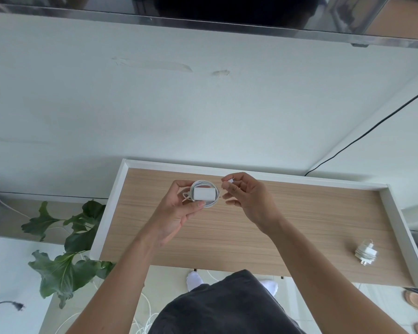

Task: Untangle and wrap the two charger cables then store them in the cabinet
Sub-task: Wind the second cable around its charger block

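Dark shorts (227, 307) hang nearest; above the tabletop (251, 227), left hand (179, 208) fingers grip the coiled charger (204, 194), right hand (245, 196) pinches its plug end (231, 180). Released slack could unwind. Second charger (366, 253) lies far right.

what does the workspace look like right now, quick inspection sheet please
surface: wooden top with white raised rim, mostly bare
job's things: charger with coiled cable held above the top; second wrapped charger lies near right edge
clutter: nothing seen on the top
grippers: left hand holds the coil; right hand pinches the cable end
cables: black wire on wall; white cords on floor
surroundings: plant at left, white wall
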{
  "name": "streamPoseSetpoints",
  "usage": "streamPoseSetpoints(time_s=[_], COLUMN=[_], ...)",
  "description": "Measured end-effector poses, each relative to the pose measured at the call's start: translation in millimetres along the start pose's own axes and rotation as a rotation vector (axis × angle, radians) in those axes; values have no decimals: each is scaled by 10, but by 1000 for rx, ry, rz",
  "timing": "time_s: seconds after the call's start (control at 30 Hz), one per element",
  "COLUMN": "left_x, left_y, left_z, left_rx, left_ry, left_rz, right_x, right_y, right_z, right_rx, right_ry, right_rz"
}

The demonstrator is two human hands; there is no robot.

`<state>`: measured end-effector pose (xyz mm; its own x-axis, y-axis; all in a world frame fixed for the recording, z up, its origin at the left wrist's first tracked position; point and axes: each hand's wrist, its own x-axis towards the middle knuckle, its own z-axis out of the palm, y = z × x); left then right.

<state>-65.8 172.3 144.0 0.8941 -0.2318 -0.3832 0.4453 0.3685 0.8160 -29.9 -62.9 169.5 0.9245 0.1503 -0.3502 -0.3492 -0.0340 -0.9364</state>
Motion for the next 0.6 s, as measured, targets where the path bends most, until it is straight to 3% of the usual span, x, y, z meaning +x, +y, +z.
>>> streamPoseSetpoints(time_s=[0.17,0.37,0.6], left_x=[17,64,91], left_y=[-43,-60,-37], left_z=[47,124,134], left_rx=[121,259,437], left_ry=[89,214,224], left_rz=[72,154,251], right_x=[43,23,64], right_y=[-43,-63,11], right_z=[51,59,80], right_rx=[54,-302,-698], right_ry=[104,87,-31], right_rz=[-39,-165,-299])
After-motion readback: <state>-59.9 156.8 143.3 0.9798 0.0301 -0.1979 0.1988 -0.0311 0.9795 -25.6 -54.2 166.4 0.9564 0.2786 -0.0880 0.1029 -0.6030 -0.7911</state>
